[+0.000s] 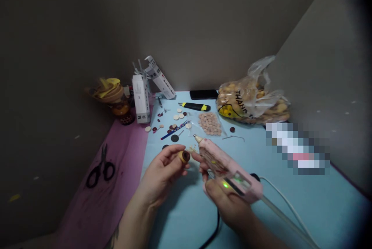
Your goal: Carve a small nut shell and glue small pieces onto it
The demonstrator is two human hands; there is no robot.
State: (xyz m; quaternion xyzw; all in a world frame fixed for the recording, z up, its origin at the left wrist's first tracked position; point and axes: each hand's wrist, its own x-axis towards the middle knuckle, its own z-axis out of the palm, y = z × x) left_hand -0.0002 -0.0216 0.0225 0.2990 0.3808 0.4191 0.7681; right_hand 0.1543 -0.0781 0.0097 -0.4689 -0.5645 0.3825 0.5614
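Observation:
My left hand (pixel 162 173) pinches a small tan cylindrical piece (pixel 184 157) with a dark hollow end between thumb and fingers. In my right hand (pixel 231 200) is a pink hot glue gun (pixel 231 162), its metal nozzle pointing up and left, apart from the piece. A green light glows on the gun's side, and a pale glue stick (pixel 286 218) sticks out of its rear. Pale crumbs (pixel 193 148) lie on the blue mat just beyond my fingers. A clear bag of small tan discs (pixel 209 124) lies past the nozzle.
Black scissors (pixel 100 169) rest on the pink sheet at left. Farther back stand a lidded cup (pixel 122 111) and white boxes (pixel 141 100). A utility knife (pixel 194 106), a black phone (pixel 204 94), scattered discs and a stuffed plastic bag (pixel 250 100) lie behind. Cords run at lower right.

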